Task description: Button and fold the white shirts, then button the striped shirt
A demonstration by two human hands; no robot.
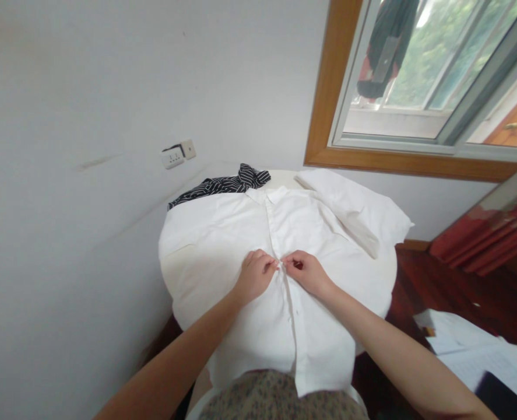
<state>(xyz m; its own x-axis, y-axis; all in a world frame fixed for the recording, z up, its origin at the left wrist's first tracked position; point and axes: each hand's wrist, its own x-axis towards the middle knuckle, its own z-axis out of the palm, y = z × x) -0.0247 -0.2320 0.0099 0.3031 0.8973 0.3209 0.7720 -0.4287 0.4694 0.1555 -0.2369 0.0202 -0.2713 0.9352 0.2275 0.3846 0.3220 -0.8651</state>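
1. Sockets sit on the wall, ahead and to the left of the left hand; I see two plates side by side.
2. Black-and-white striped cloth lies bunched ahead of the left hand, at the far edge of the counter.
3. I have the left hand narrow, thumb and fingers pinching the shirt's front edge.
4. Between and beneath both hands I see the white shirt, spread on the counter, collar ahead of them, one sleeve out to the left, the hem on the near side. I cannot tell whether a button is between the fingertips.
5. I have the right hand narrow too, pinching the same front edge just beside the left fingertips. The other sleeve reaches ahead and to its right.
6. Farther ahead and right of that hand is a wood-framed window.
7. Well right of it I see papers, a red curtain and a dark, flat object on the papers.
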